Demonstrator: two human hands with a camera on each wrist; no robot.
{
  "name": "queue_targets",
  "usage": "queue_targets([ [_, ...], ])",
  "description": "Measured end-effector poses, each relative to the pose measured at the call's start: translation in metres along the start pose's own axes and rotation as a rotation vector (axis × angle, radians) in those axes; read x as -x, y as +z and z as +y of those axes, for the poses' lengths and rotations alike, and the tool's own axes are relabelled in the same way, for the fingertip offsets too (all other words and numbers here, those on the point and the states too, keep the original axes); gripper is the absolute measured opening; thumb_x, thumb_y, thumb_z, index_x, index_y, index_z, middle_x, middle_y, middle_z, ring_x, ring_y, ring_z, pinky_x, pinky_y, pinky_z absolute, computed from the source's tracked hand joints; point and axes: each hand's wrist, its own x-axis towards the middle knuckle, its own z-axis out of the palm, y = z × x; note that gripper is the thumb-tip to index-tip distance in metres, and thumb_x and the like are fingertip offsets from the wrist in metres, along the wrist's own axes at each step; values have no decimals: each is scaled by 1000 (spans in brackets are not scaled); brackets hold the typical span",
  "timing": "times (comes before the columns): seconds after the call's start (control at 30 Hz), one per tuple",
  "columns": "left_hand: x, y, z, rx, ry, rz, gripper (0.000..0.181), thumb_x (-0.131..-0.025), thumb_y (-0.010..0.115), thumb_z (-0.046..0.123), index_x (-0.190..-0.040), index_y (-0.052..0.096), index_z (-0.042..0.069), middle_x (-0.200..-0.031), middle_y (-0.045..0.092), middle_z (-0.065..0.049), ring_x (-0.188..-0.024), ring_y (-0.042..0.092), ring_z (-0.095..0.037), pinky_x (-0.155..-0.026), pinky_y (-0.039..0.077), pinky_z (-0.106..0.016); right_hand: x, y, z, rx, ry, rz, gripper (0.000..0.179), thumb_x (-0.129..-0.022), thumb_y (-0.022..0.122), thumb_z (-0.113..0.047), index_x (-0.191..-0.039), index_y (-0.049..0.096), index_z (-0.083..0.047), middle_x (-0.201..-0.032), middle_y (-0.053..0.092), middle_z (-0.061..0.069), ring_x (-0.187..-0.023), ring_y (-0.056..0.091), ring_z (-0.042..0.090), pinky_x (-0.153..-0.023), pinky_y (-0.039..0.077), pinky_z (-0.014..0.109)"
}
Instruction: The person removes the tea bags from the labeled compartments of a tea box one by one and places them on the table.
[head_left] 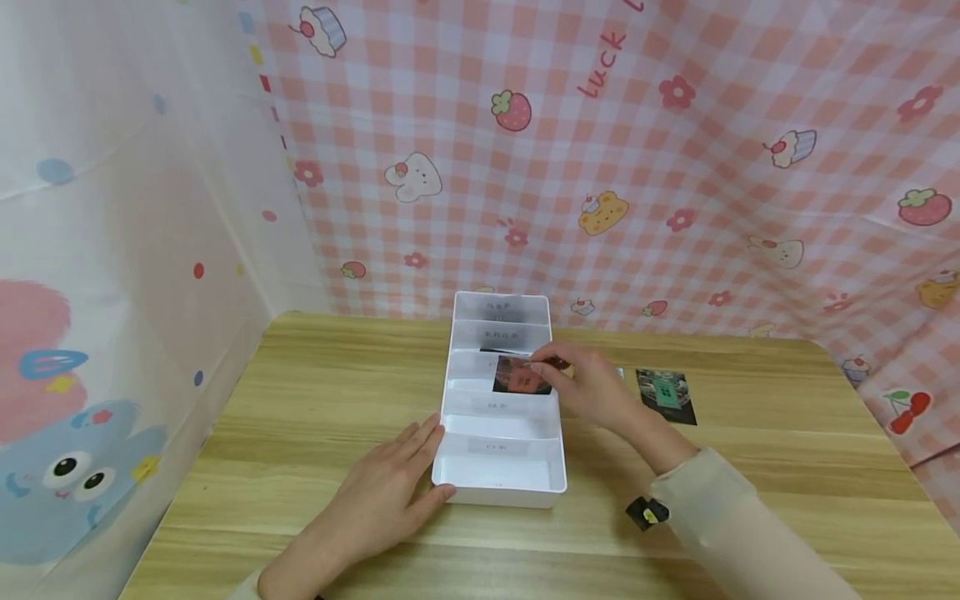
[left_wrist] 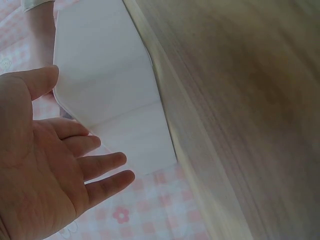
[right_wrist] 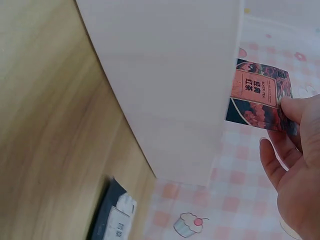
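Observation:
A white divided box (head_left: 501,498) stands lengthwise on the table, with printed labels in its compartments. My right hand (head_left: 592,390) pinches a dark and red black tea packet (head_left: 521,377) by its edge, over the box's middle compartment. In the right wrist view, the lower part of the tea packet (right_wrist: 256,86) passes behind the box wall (right_wrist: 165,90). My left hand (head_left: 386,479) rests against the box's left side near its front corner. Its fingers look loosely extended beside the wall in the left wrist view.
A dark packet with a green label (head_left: 666,393) lies right of the box. Nearer me, a small dark packet with a yellow mark (head_left: 643,513) is partly covered by my right sleeve (head_left: 738,517). A pink checked cloth (head_left: 480,192) hangs behind the table.

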Motion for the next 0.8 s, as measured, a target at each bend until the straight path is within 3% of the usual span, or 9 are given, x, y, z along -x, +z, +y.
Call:
queue_targets([
  [0.53, 0, 1, -1, -4, 5, 11, 75, -101, 67, 47, -154, 48, -2, -164, 42, -14, -144, 48, -39, -111, 45, -59, 1, -27, 5, -9, -56, 135, 12, -98, 72, 0, -108, 77, -3, -99, 74, 6, -84, 69, 20, -68, 58, 37],
  [0.8, 0, 1, 0, 4, 6, 17, 75, -101, 68, 46, -154, 48, -3, -163, 42, -15, -144, 48, -39, -112, 45, -59, 10, -45, 9, -4, -41, 200, 15, -99, 71, -1, -112, 77, -3, -99, 76, 8, -85, 66, 20, -68, 53, 25],
])
